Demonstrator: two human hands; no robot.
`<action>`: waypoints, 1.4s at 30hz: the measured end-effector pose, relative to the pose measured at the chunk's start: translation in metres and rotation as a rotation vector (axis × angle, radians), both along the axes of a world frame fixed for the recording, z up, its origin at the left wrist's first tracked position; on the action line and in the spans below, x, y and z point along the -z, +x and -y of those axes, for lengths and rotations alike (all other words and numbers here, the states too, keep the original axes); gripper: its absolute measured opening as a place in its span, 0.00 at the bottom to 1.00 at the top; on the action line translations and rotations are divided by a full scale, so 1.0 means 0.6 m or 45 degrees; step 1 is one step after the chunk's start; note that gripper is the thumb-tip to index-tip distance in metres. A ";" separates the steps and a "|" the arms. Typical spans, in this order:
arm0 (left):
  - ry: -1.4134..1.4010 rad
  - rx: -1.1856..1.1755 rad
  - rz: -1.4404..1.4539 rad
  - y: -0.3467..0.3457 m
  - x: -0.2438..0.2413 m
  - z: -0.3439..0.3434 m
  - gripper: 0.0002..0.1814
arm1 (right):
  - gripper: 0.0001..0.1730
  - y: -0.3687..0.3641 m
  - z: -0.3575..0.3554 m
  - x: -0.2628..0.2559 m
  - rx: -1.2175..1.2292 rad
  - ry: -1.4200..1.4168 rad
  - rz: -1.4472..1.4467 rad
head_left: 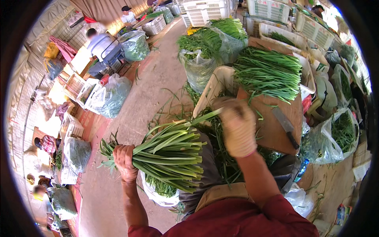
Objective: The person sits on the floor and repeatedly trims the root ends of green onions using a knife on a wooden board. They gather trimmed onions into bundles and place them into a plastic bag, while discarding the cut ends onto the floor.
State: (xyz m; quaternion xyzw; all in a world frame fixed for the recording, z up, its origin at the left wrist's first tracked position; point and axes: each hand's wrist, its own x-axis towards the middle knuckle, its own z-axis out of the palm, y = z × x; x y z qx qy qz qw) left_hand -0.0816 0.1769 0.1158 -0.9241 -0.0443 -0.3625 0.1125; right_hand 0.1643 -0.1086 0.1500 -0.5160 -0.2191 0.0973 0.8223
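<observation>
My bare left hand (125, 162) is closed around the narrow end of a bunch of green garlic chives (170, 154), whose cut ends fan out to the right above my lap. My right hand (237, 127), in a pale knit glove, is blurred by motion. A single chive leaf (207, 117) stretches from the top of the bunch to its fingers, which seem to pinch the pale end. On a wooden board (271, 130) to the right lie a neat pile of chives (268, 74) and a cleaver (285, 126) with a black handle.
A white plastic crate (211, 89) stands ahead beside stuffed bags of chives (201, 63). Loose leaves (219, 148) litter my lap and the floor. An open bag (161, 189) sits below the bunch, another bag (331, 139) at the right. Several people sit along the left wall, one person (102, 46) on a chair.
</observation>
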 end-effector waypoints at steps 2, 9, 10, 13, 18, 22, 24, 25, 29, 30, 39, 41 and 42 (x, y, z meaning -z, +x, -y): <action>0.019 0.016 0.003 0.003 -0.008 -0.001 0.19 | 0.12 0.045 0.041 0.020 0.036 0.352 -0.252; 0.040 0.015 -0.015 -0.003 -0.006 -0.025 0.18 | 0.18 0.236 0.295 0.152 0.459 0.961 -0.516; 0.061 0.011 -0.017 -0.007 -0.003 -0.032 0.19 | 0.18 0.232 0.298 0.165 0.591 0.771 -0.470; 0.108 0.002 -0.040 -0.006 -0.008 -0.034 0.19 | 0.15 0.187 0.254 0.173 0.900 0.198 -0.292; 0.165 0.020 -0.112 -0.003 -0.035 -0.025 0.21 | 0.12 0.083 0.132 0.127 0.302 -0.584 0.026; 0.216 0.068 -0.111 -0.002 -0.058 -0.025 0.20 | 0.20 0.052 0.082 0.073 -0.188 -0.628 -0.020; 0.215 0.102 -0.124 0.005 -0.066 -0.023 0.20 | 0.21 0.025 0.048 0.062 -0.375 -0.585 0.202; 0.226 0.107 -0.137 0.009 -0.070 -0.022 0.20 | 0.21 0.014 0.031 0.060 -0.410 -0.596 0.378; 0.262 0.146 -0.176 0.022 -0.087 -0.016 0.21 | 0.20 -0.019 -0.011 0.043 -0.484 -0.570 0.414; 0.267 0.163 -0.181 0.025 -0.090 -0.014 0.21 | 0.19 -0.021 -0.016 0.047 -0.487 -0.571 0.397; 0.178 0.116 -0.084 0.030 -0.068 -0.002 0.20 | 0.12 0.017 -0.017 0.068 0.002 -0.181 -0.231; 0.191 0.082 -0.015 0.019 -0.058 -0.016 0.20 | 0.13 0.046 0.007 0.068 0.038 -0.073 -0.343; 0.206 0.074 0.017 0.016 -0.058 -0.018 0.20 | 0.14 0.056 0.024 0.076 0.006 -0.156 -0.309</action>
